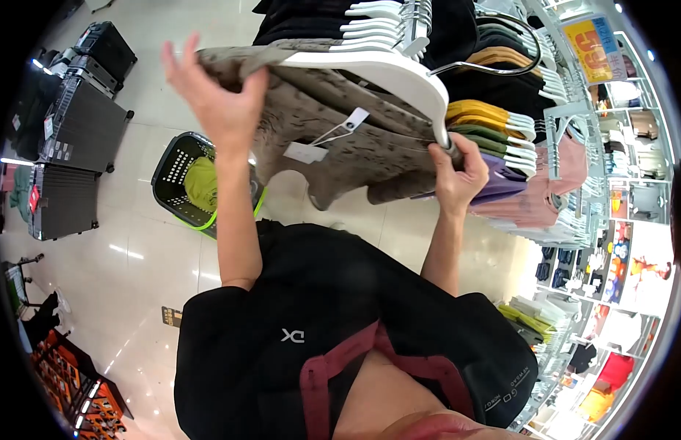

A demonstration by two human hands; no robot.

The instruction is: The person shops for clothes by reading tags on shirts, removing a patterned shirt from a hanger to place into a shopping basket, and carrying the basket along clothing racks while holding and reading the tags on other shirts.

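A grey-brown patterned garment [370, 150] hangs on a white hanger [377, 70] with a metal hook, held up in front of my chest. White tags [306, 152] dangle from its middle. At the upper left my left hand [223, 99] grips the garment's shoulder near the hanger's left end, fingertips partly raised. My right hand [458, 172] is closed on the garment at the hanger's lower right end.
Racks of clothes on white hangers [502, 150] run from the top down the right. A black basket [172, 176] with a green garment [201, 183] stands on the floor at left. Dark suitcases [84, 125] stand farther left.
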